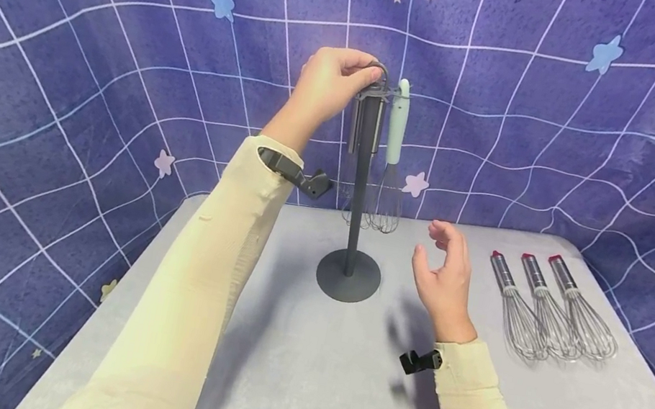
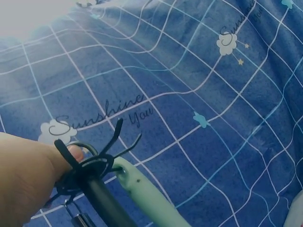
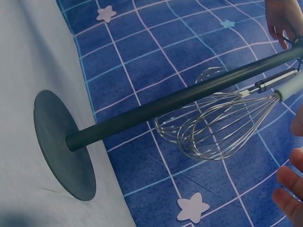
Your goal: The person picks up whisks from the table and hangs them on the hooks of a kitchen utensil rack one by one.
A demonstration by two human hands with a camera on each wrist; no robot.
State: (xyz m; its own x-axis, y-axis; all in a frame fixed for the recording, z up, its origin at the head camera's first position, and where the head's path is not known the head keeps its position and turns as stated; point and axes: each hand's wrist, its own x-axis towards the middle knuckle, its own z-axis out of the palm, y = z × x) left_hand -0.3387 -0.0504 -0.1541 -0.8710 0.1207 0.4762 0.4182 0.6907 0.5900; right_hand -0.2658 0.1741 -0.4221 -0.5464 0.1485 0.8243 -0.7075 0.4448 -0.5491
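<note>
A dark grey utensil stand (image 1: 360, 188) rises upright from its round base. My left hand (image 1: 330, 84) pinches the ring at its top between thumb and fingers. From the hooks hangs a whisk with a pale green handle (image 1: 397, 125). Behind the pole hangs at least one metal-handled whisk (image 1: 356, 125), partly hidden; the right wrist view shows the wire loops (image 3: 222, 125) overlapping. My right hand (image 1: 445, 276) hovers right of the base, fingers loosely bent and apart, holding nothing. Its fingertips show at the right wrist view's edge.
Three whisks with red-tipped metal handles (image 1: 541, 279) lie side by side on the right of the grey-white table (image 1: 297, 375). A blue-purple gridded cloth with stars (image 1: 500, 118) hangs behind the table and along its sides.
</note>
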